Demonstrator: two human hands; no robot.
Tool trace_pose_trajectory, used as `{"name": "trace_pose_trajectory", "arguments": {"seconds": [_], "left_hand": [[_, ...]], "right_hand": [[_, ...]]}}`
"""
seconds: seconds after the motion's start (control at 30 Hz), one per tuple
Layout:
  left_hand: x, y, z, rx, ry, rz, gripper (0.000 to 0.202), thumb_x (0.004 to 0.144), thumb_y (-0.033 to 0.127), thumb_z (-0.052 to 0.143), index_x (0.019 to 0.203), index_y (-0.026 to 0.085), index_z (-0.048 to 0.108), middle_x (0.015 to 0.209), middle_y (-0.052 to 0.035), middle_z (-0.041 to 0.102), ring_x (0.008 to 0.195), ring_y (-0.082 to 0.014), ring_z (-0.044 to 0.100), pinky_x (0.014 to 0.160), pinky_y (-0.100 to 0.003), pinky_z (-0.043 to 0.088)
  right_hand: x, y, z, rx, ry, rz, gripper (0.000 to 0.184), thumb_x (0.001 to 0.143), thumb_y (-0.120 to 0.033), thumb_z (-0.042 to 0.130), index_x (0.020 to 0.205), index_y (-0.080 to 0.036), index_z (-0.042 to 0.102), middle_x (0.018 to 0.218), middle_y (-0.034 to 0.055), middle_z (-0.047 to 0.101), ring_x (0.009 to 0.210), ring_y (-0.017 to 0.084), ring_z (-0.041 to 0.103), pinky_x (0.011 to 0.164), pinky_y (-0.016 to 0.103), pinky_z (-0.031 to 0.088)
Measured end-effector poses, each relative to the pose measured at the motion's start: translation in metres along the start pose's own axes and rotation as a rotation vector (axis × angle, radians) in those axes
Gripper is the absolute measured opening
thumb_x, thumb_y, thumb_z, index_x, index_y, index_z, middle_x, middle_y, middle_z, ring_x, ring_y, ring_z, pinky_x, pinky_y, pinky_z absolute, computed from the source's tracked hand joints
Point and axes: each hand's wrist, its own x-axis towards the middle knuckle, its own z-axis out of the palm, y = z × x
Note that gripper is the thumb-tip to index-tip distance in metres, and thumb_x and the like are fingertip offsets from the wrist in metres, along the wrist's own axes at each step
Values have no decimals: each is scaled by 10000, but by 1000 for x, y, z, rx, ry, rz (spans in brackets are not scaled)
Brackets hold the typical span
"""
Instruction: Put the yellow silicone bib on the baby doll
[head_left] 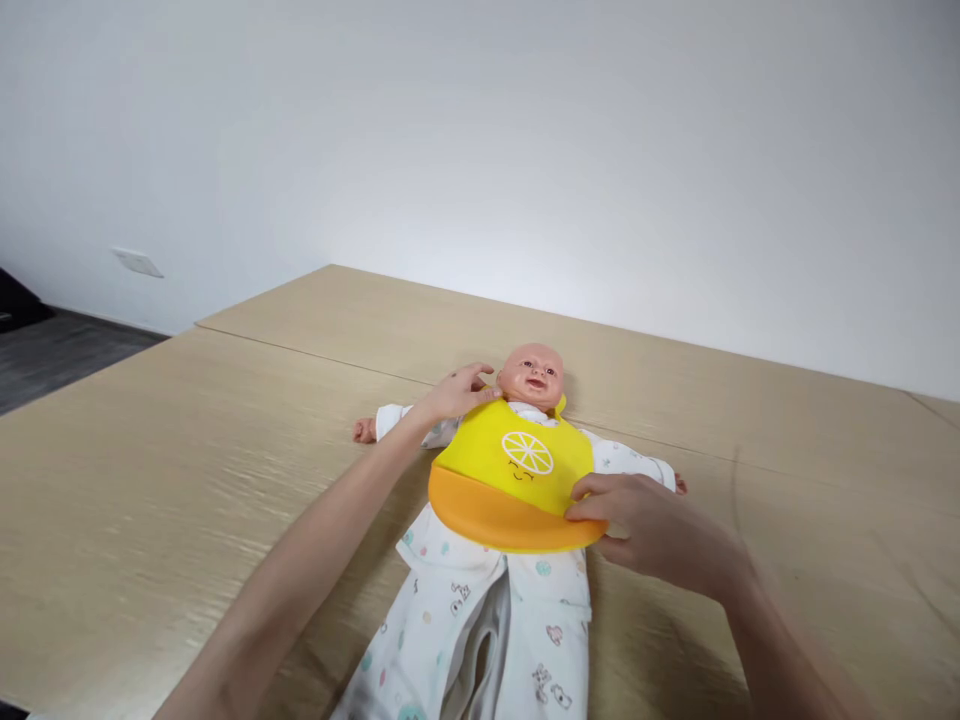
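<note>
Facing a white wall [480, 130], the head view looks forward and down across a tabletop [150, 520] of pale wood-grain laminate, with a dark floor [60, 355] visible at the far left. A doll [532, 375] lies on its back on the tabletop, head toward the wall and arms spread. Its white romper [480, 620] bears a small colored print. A silicone bib [510, 460] lies on the doll's chest, below the chin. The bib is yellow, with a lemon-slice motif, and its orange pocket [502, 515] spans the doll's midsection.

The left hand [454, 392] sits at the doll's neck, where its fingers [480, 378] stand apart, touching the neck area at the bib's upper edge. No clamped hold is visible there. The right hand [652, 530] is at the bib's lower right side, its fingers [589, 503] closed on the orange rim. The right wrist shows motion blur.

The step in hand is two-point contact with the bib, at neck and rim. Any next move of the bib calls for both contact points to be maintained.
</note>
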Motion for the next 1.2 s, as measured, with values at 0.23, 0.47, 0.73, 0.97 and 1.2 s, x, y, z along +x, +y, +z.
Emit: {"name": "trace_pose_trajectory", "arguments": {"seconds": [0.23,0.47,0.73,0.97,1.2], "left_hand": [[3,5,-7,-231,83,46,417,612,201,543,1018,155,624,600,46,474,529,-102,443,478,-213,329],[1,3,-17,-78,111,-20,308,609,208,486,852,156,668,679,8,566,570,-119,480,487,-228,332],[3,-5,-9,103,42,-16,317,698,277,463,896,183,692,833,-29,671,765,-185,596,629,-258,439],[2,-2,3,124,49,-97,391,764,444,502,1025,191,646,1023,-70,674,938,-229,606,747,-285,450],[3,-8,13,128,82,-157,498,764,418,538,1192,163,549,1113,-101,638,995,-238,602,770,-288,458]], "right_hand": [[-3,5,-3,-9,88,93,382,713,-121,395,923,-330,637,1023,-79,619,923,104,561,731,247,364],[-2,10,2,-58,214,89,382,779,-169,410,1041,-327,639,1164,-48,595,1063,165,553,874,310,452],[0,22,-14,273,50,31,485,754,-539,595,1168,-287,615,1211,18,585,1114,194,544,982,344,433],[35,68,-6,596,411,410,540,802,-558,502,1183,-175,520,614,-19,500,540,102,435,487,216,344],[101,114,6,555,482,520,330,786,-370,482,886,-84,613,822,102,636,695,125,565,601,218,385]]}}
